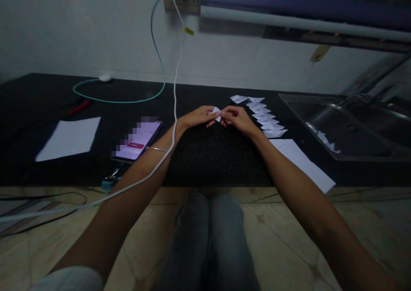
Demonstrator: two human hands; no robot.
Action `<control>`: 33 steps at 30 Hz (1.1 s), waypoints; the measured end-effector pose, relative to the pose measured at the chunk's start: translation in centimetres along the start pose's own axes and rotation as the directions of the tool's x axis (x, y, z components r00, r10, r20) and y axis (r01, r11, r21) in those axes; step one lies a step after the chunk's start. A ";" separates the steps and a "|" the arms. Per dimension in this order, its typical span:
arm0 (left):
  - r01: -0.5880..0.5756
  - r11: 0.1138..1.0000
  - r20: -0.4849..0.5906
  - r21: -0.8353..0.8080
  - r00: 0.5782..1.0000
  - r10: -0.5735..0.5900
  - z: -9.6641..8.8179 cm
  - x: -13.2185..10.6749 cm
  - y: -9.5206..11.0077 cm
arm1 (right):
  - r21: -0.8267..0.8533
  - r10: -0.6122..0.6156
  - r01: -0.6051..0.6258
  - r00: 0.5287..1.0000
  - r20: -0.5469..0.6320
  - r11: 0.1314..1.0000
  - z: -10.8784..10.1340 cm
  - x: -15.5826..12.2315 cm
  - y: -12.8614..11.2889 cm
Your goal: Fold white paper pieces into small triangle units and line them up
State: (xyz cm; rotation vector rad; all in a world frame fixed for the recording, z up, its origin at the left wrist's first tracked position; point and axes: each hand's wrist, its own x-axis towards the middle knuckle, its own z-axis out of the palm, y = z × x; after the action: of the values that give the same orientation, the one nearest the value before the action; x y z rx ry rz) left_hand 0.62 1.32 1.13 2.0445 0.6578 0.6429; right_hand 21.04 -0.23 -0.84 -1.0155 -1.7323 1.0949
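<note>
My left hand (196, 117) and my right hand (236, 119) meet over the black countertop (212, 154), both pinching one small folded white paper piece (216, 112) between their fingertips. Just right of my right hand lies a row of several similar folded white paper pieces (265, 117). A white paper sheet (302, 162) lies under my right forearm and reaches past the counter's front edge.
A lit phone (138, 141) lies left of my left wrist, with a white cable (175, 94) crossing my left arm. Another white sheet (69, 138) and a red pen (78, 107) sit far left. A steel sink (343, 126) is at right. A teal cable (128, 98) loops behind.
</note>
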 end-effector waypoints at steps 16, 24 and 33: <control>0.025 0.999 -0.106 0.030 0.994 -0.022 0.7 0.0 -0.2 | 0.135 0.061 -0.047 0.993 -0.101 0.990 -0.2 1.1 1.4; 0.012 0.992 -0.096 0.123 0.995 0.000 0.8 0.6 -0.5 | 0.196 0.102 -0.082 0.991 -0.091 0.977 0.3 1.0 0.5; -0.018 0.996 -0.014 0.082 1.000 0.019 1.2 1.0 -0.7 | 0.203 0.125 -0.109 0.990 -0.066 0.973 0.5 0.5 -0.1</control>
State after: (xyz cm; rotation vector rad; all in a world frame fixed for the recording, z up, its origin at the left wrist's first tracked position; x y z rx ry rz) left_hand 1.94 1.64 0.16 2.1254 0.6847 0.6522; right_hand 20.35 0.05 -0.81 -1.0304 -1.4829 1.2598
